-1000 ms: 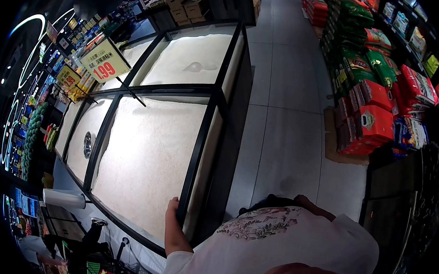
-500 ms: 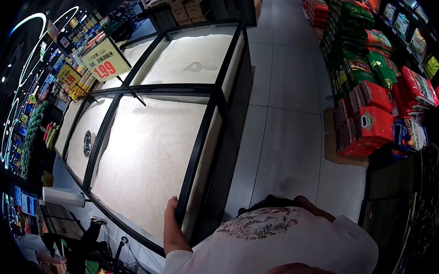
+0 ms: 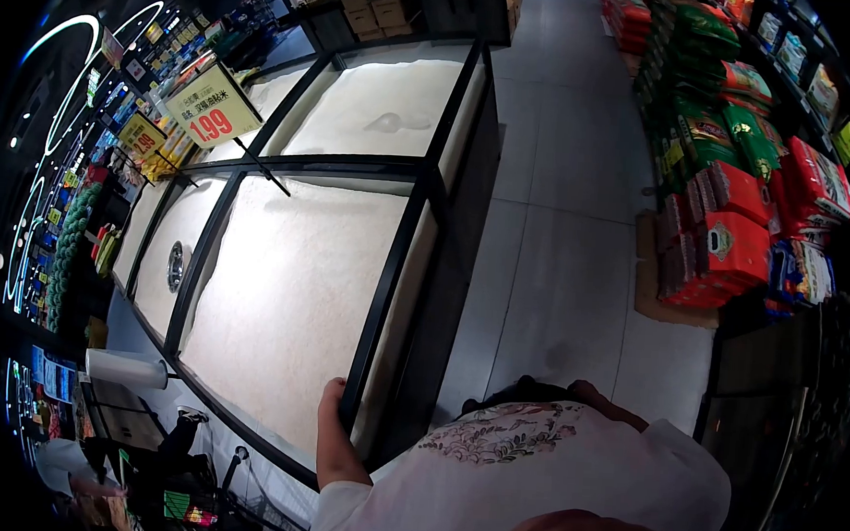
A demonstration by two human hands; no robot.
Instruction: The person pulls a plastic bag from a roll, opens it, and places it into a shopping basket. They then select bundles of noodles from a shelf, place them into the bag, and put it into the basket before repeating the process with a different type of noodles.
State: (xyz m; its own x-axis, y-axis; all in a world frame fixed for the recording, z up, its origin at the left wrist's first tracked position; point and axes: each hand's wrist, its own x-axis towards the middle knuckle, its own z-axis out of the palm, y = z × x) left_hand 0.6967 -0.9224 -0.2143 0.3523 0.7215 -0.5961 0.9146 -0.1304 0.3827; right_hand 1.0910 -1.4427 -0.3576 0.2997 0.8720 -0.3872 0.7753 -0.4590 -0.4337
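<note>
My left hand (image 3: 333, 395) is at the near right corner of a large bin of white rice (image 3: 290, 278), against the black rim (image 3: 384, 307) of the bin. Its fingers are foreshortened, so their grip cannot be made out. Close to the front of my white patterned shirt (image 3: 503, 433) is my right hand (image 3: 584, 390), small and dark, its fingers not distinct. In the rice of the far bin lies a clear scoop (image 3: 390, 123). A round metal bowl (image 3: 175, 266) sits in the narrower bin on the left.
A price sign (image 3: 212, 106) stands over the bins. On the left is a white roll of bags (image 3: 126, 368), with a person (image 3: 69, 463) beside a cart below it. Red packs (image 3: 733, 251) and green sacks (image 3: 706, 136) are stacked right of the tiled aisle (image 3: 559, 273).
The view has shifted slightly, so the bins and stacks sit a little farther right. My left hand stays by the rim and my right hand by my shirt. The person at lower left has moved slightly.
</note>
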